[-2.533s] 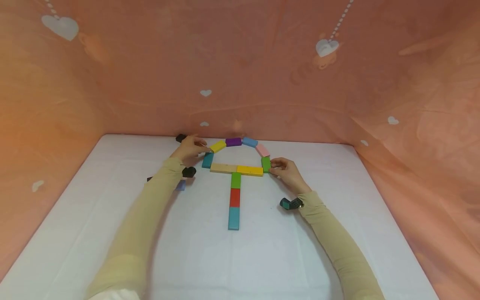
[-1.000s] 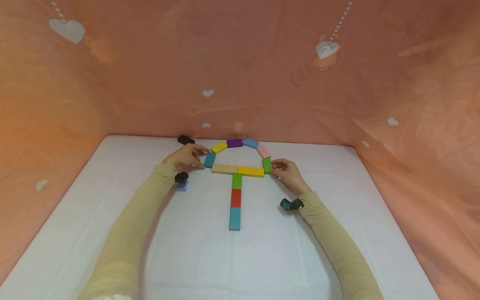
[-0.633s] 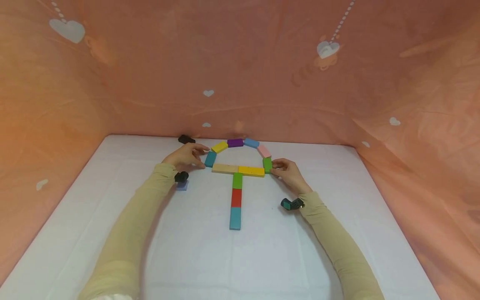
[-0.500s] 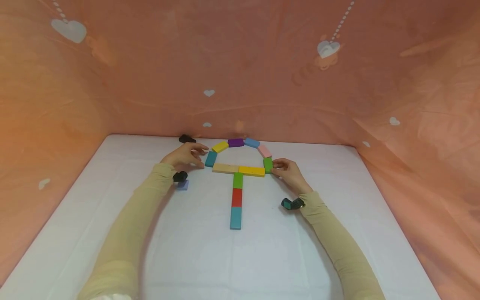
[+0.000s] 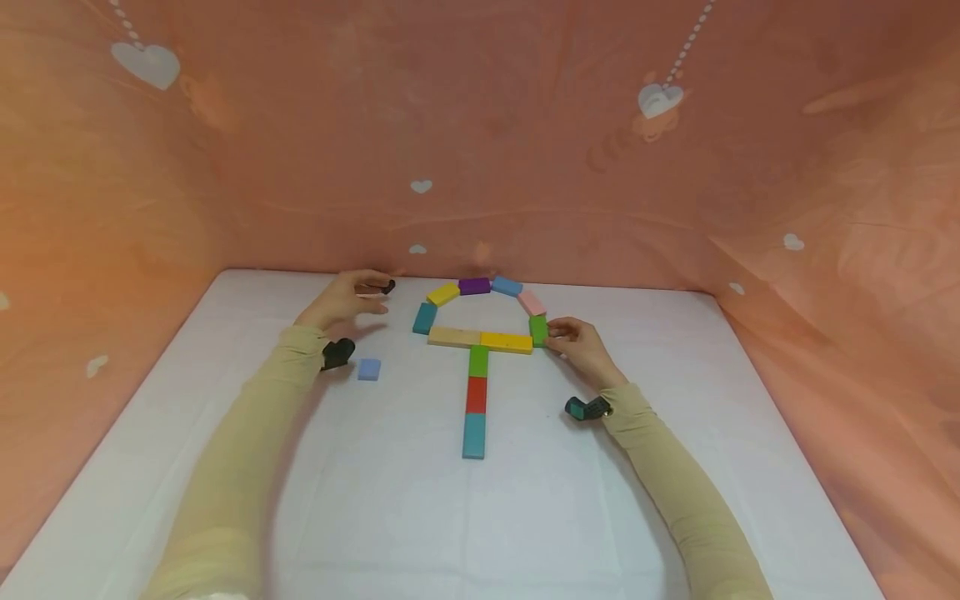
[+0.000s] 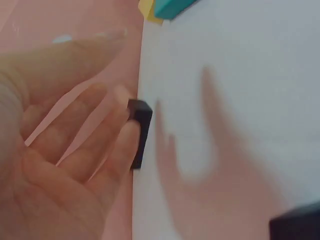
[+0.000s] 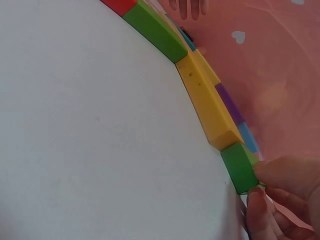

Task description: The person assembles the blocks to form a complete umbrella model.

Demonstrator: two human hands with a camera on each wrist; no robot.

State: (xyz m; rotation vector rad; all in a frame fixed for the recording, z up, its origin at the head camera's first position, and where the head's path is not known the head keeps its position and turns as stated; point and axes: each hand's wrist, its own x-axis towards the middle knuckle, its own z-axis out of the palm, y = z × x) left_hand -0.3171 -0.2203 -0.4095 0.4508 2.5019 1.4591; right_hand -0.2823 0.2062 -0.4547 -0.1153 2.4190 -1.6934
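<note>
My left hand (image 5: 343,298) is spread at the back left of the table, thumb apart from the fingers. A small black block (image 6: 141,132) lies at the far edge, partly behind its fingertips; whether they touch it cannot be seen. With thumb and fingertips, my right hand (image 5: 581,346) touches the outer right side of a green block (image 5: 538,331). That block ends an arch of a teal block (image 5: 424,317), a yellow block (image 5: 443,293), a purple block (image 5: 475,287), a light blue block (image 5: 507,286) and a pink block (image 5: 532,302).
A natural wood block (image 5: 453,337) and an orange-yellow block (image 5: 506,342) form the arch's base. From it runs a stem: a green block (image 5: 478,361), a red block (image 5: 477,395) and a blue-teal block (image 5: 474,436). A lilac block (image 5: 369,369) lies left, by a black wrist camera (image 5: 338,353).
My left hand has left the teal block and moved left and back to the black block, uncovering the lilac block. My right hand stays at the green block.
</note>
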